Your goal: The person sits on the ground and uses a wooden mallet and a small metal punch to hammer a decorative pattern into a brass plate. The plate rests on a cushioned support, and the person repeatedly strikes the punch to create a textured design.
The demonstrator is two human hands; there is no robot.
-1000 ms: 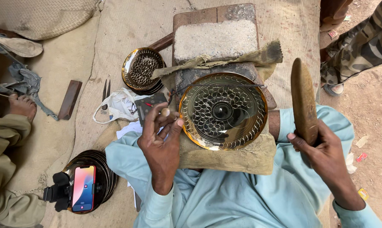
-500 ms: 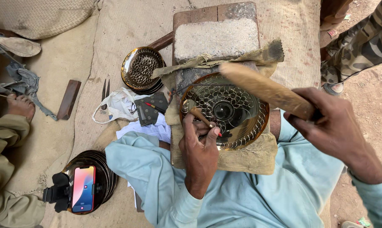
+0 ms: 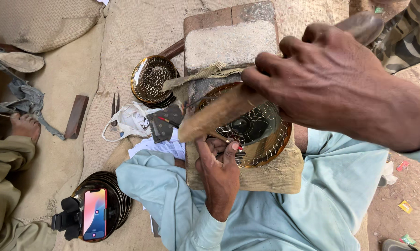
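From the head camera, looking down at the lap, the right hand (image 3: 331, 79) is raised close to the lens with its fingers wrapped tight around a wooden mallet (image 3: 219, 114). The mallet slants down to the left, its worn lower end hanging above the near left edge of a brass plate (image 3: 261, 135). The plate is round, pierced in a lattice pattern with a dark dome at its middle, and it lies on a thick cloth pad (image 3: 270, 174) over the person's knees, against a stone block (image 3: 231, 44) that stands on bricks beyond it. The left hand (image 3: 219, 162) rests at the plate's near left rim, fingers curled and pinching a thin metal punch (image 3: 231, 142) with a red mark near its end; the tip meets the plate's surface under the mallet.

A strip of frayed cloth (image 3: 196, 76) hangs off the block toward the left. Beside the block on the burlap mat (image 3: 140, 32) lies a smaller pierced brass dish (image 3: 153, 80). Nearer the lap are a white crumpled bag (image 3: 128, 122), a small pair of tweezers (image 3: 114, 108), a dark wooden bar (image 3: 75, 116) and some lined paper (image 3: 161, 148). At lower left a phone (image 3: 95, 219) on a clamp stands over a stack of dark plates (image 3: 112, 193). Another person's bare foot (image 3: 26, 126) shows at the left edge, and a camouflage sleeve (image 3: 405, 37) at the upper right.
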